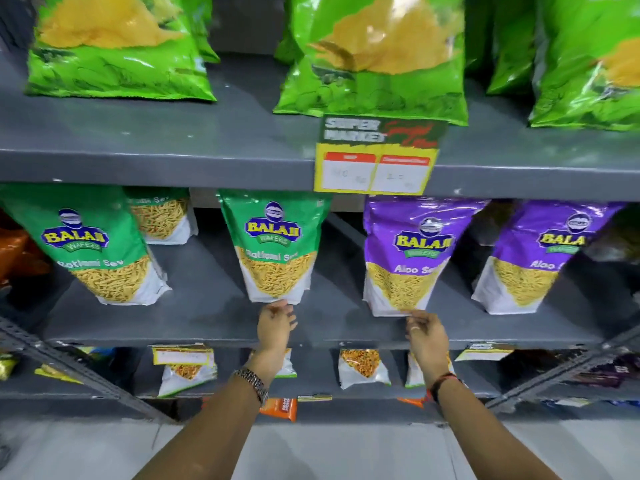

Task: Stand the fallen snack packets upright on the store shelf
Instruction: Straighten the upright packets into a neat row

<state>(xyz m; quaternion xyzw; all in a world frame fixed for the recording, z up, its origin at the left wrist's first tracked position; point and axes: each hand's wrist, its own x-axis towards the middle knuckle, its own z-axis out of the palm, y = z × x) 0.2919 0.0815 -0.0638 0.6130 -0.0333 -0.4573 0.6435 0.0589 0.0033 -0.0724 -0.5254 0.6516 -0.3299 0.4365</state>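
On the middle shelf (pixel 207 317) four packets stand in the front row, read from nine o'clock to three o'clock; at the nine o'clock end a green Ratlami Sev packet (pixel 90 251) stands upright with a second green one (pixel 162 216) behind it toward one o'clock; next, just left of centre, the green packet (pixel 277 247) stands on its base, and the left hand (pixel 276 325) sits at its six o'clock with the fingertips touching or nearly touching the bottom edge, fingers loosely spread and closed on nothing; a watch (pixel 252 380) rings that wrist; right of centre the purple Aloo Sev packet (pixel 412 258) also stands, and the right hand (pixel 424 332) lies at its six o'clock, fingers curled toward the lower seam, though I cannot tell whether they pinch it or merely rest against it; toward three o'clock a second purple packet (pixel 540 258) stands upright, leaning a little; above, at twelve o'clock, a price tag (pixel 377 157) hangs from the upper shelf edge; my judgement is that the step in hand is the settling of these two middle packets, bases squared and faces forward, so this row looks almost finished; the next move would call for letting go gently so neither pouch tips, then looking down to the six o'clock shelf, where small packets (pixel 362 367) may lean or lie, too unclear to say
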